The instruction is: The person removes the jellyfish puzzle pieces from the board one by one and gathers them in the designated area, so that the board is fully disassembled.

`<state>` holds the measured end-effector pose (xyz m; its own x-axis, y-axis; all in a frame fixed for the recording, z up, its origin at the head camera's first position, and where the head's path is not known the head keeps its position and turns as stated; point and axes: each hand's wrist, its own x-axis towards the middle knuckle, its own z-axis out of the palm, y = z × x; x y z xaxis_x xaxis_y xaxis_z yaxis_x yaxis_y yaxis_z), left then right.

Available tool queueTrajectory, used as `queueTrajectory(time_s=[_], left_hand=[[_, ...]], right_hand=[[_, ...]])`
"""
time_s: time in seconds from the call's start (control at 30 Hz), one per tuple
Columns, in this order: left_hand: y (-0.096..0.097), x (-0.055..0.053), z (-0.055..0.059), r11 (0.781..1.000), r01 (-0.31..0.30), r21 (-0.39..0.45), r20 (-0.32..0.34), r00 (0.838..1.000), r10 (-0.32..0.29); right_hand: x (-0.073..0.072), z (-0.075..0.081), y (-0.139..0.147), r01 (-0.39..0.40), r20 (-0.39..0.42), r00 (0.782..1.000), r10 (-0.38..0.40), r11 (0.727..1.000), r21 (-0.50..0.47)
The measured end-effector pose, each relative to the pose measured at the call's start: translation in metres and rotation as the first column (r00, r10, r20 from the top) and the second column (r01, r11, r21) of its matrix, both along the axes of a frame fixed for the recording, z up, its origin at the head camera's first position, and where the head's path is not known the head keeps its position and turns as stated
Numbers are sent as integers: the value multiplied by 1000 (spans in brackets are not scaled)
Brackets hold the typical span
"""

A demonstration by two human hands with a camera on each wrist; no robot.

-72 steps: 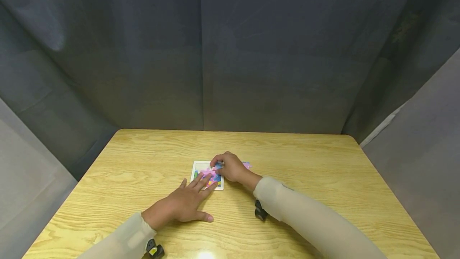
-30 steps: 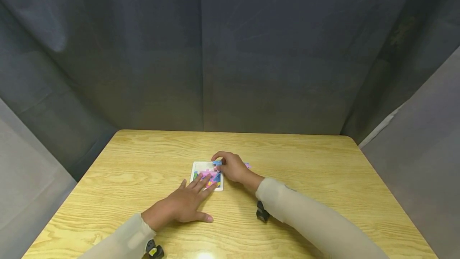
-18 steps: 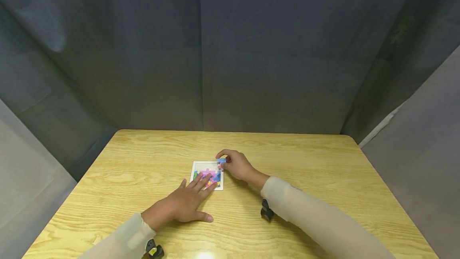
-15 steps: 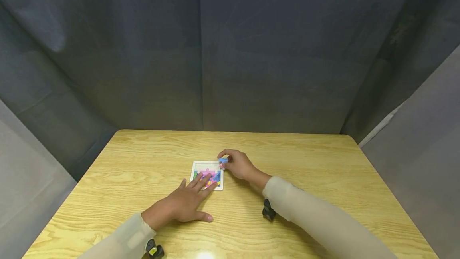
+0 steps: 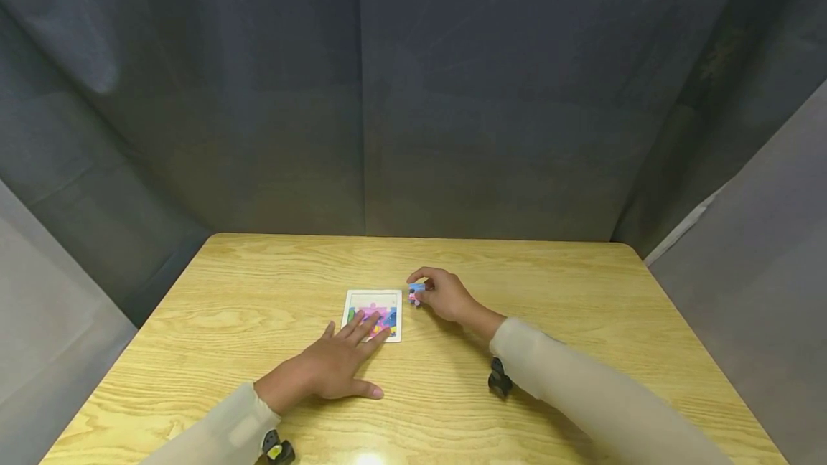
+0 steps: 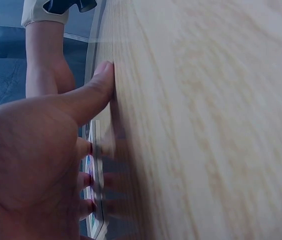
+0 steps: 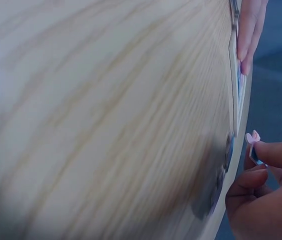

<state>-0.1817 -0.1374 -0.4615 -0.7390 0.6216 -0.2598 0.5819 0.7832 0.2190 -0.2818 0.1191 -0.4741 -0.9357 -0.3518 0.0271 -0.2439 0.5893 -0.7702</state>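
Puzzle piece [image 5: 415, 294] sat pinched in my right hand [image 5: 450, 298], lifted just right of the puzzle board [image 5: 377, 298]. My left hand [image 5: 339, 364] held nothing; its straight, spread fingers rested on the board, probably steadying it. Wood-grained table [image 5: 258, 293], dark curtain [image 5: 362, 92] behind.

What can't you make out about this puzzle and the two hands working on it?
- Puzzle tray, near-left part: covered by the left grip in the head view.
- Puzzle piece, right edge: hidden by the right grip in the head view; its picture is too small to read.
- Tray's picture, left wrist view: nearly edge-on, partly behind fingertips.
- Right sleeve: cut off by the head view's bottom edge.
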Motion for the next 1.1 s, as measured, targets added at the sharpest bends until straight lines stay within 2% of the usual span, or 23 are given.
queueTrajectory(time_s=[0.37,0.73,1.1], left_hand=[[0,1,3,1000,-3,7,9,1000,3],[0,0,0,1000,2,16,4,1000,-2],[-1,-2,-6,1000,4,25,-3,1000,-4]], right_hand=[[-1,-1,20,25,-1,1000,-25,1000,1],[-5,-3,40,40,29,999,-41,999,25],[-6,-3,67,37,70,997,-35,999,-24]])
